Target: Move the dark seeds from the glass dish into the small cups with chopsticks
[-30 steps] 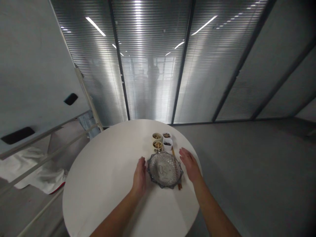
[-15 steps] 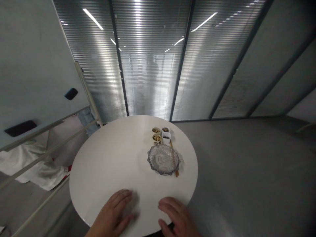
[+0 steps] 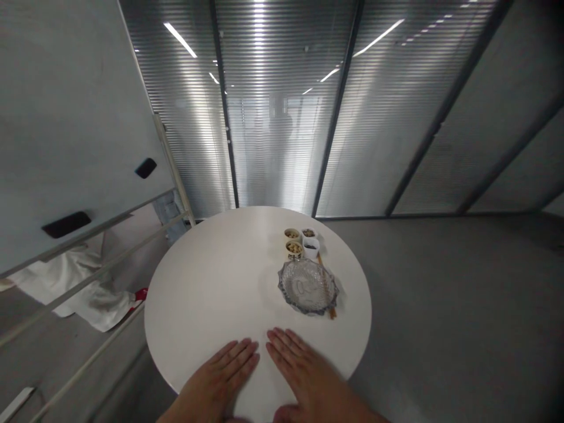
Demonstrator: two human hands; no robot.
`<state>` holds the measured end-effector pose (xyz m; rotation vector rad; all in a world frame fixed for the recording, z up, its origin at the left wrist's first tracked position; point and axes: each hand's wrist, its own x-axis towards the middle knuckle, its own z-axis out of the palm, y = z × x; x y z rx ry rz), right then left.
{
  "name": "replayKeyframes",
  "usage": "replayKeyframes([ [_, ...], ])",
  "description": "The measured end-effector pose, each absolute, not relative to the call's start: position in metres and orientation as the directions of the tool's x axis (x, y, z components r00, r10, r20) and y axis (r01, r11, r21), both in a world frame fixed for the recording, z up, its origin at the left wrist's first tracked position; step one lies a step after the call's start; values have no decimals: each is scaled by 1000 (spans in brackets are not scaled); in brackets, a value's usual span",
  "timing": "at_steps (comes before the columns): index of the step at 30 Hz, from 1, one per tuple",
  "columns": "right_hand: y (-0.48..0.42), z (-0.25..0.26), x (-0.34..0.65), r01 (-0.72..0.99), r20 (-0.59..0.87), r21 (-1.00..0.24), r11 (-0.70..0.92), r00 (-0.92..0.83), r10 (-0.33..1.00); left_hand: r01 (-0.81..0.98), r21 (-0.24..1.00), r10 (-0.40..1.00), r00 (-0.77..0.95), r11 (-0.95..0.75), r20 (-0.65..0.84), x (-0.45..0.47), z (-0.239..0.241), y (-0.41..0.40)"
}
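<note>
My left hand [image 3: 222,376] lies flat on the near part of the round white table [image 3: 211,282], fingers stretched out and nothing in it. Beside it my right hand [image 3: 304,373] also rests flat, fingers extended, a small gap between the two sets of fingertips. Beyond my right hand stands a scalloped clear glass bowl [image 3: 307,286], with no contents that I can make out. Wooden chopsticks [image 3: 332,313] lie under or behind its right side, partly hidden. Behind the bowl several small cups are grouped, among them a patterned cup [image 3: 294,249] with yellowish pieces and a white cup [image 3: 311,247] with dark contents.
A whiteboard [image 3: 79,117] on a wheeled frame stands at the left, close to the table. White cloth [image 3: 92,288] hangs or lies behind its lower bars. Glass panels with blinds [image 3: 282,158] stand behind the table, and grey floor [image 3: 440,305] stretches to the right.
Both hands have come down flat onto the table and closer together, their curled fingers now straight. The view has shifted slightly, so the table and bowl appear further right.
</note>
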<state>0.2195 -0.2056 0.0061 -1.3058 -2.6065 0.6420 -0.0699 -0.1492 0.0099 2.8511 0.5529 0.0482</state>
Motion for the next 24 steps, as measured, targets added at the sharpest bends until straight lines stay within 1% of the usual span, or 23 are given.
replayKeyframes([
  [2, -205, 0, 216, 771, -55, -413, 485, -553, 831, 385, 213, 399, 916, -898, 27, -69, 6, -150],
  [5, -205, -6, 211, 801, -37, -378, 464, -514, 857, 443, 169, 459, 885, -881, 75, -67, 2, -151],
  [10, -204, -10, 204, 857, 6, -336, 391, -413, 911, 597, 82, 600, 773, -798, 205, -59, -10, -152],
  [13, -202, -9, 198, 887, 41, -312, 339, -344, 938, 637, 42, 627, 743, -770, 234, -55, -17, -152],
  [18, -200, -9, 193, 913, 60, -268, 306, -302, 952, 658, 25, 643, 727, -753, 239, -55, -19, -153],
  [24, -198, -15, 190, 933, 93, -232, 274, -259, 961, 700, 45, 684, 679, -713, 266, -51, -22, -154],
])
